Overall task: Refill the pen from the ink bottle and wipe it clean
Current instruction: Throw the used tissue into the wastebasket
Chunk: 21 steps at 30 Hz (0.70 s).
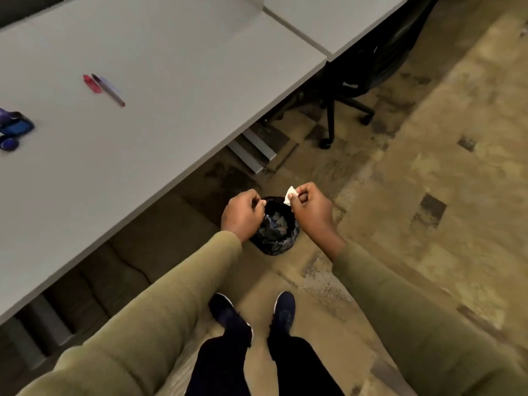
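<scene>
Over the bin, tissue scrap pinched in my right hand (pixel 310 208).

The tissue (pixel 291 193) is feather-light, soft and crumply, so my fingertip grip suffices; my left hand (pixel 243 214) curls narrow, holding nothing I can see. The pen (pixel 110 90) lies on the worktop (pixel 171 81) at ten o'clock: slim, stiff, best taken mid-barrel.

Above a black-lined bin (pixel 275 232) on the floor, the right hand (pixel 311 210) pinches a white tissue scrap (pixel 291 194); the left hand (pixel 243 214) is curled beside it. The pen (pixel 110 90) lies on the table (pixel 171 81).
</scene>
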Tool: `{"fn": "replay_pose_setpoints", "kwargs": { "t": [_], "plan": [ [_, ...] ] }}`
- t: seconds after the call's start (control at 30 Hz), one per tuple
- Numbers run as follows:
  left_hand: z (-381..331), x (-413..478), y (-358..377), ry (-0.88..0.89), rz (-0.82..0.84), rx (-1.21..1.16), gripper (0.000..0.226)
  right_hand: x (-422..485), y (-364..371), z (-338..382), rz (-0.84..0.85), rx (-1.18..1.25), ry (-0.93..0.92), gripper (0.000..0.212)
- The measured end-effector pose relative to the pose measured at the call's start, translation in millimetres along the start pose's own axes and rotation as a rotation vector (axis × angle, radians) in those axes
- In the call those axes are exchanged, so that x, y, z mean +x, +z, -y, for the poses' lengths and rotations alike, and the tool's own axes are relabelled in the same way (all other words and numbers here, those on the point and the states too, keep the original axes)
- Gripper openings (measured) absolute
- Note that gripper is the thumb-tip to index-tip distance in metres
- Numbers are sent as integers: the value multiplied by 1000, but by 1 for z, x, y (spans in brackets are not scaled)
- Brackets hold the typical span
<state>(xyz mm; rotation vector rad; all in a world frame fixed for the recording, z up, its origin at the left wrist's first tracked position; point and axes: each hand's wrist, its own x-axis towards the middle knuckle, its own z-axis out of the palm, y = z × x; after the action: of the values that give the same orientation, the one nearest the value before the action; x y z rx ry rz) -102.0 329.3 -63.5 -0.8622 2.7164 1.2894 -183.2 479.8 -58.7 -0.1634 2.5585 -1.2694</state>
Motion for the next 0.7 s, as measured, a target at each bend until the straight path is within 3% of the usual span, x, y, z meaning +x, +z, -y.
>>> {"fn": "replay_pose_setpoints", "kwargs": {
  "t": [0.37, 0.7],
  "plan": [
    [116, 73, 124, -47, 132, 285, 21, 64, 90, -152, 47, -61, 178, 16],
    [204, 133, 236, -30, 260, 208, 20, 116, 177, -268, 53, -191, 237, 12]
  ]
}}
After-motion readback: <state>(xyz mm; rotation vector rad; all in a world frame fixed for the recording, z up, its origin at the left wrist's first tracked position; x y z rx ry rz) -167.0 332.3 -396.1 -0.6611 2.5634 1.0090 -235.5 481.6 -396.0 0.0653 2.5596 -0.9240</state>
